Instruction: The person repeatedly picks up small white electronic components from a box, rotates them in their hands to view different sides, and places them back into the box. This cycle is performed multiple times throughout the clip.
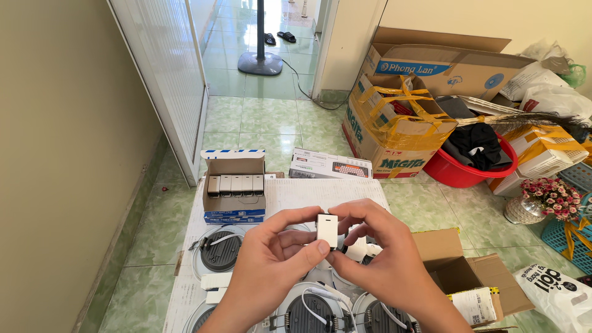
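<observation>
Both hands hold a small white rectangular plastic block [327, 230] upright between fingertips, above a white board. My left hand [271, 262] pinches its left side and bottom with thumb and fingers. My right hand [379, 259] grips its right side and top. Below the hands lie several round recessed light fittings [221, 250] with dark backs, white wires and spring clips. An open small cardboard box [235, 188] at the board's far left holds a row of similar white blocks.
A flat keyboard box [331, 165] lies beyond the board. Taped cardboard boxes [394, 126], a red basin [472, 169] with dark cloth, a flower pot [542, 200] and bags crowd the right. An open carton [462, 271] sits right of my hands. A wall runs along the left.
</observation>
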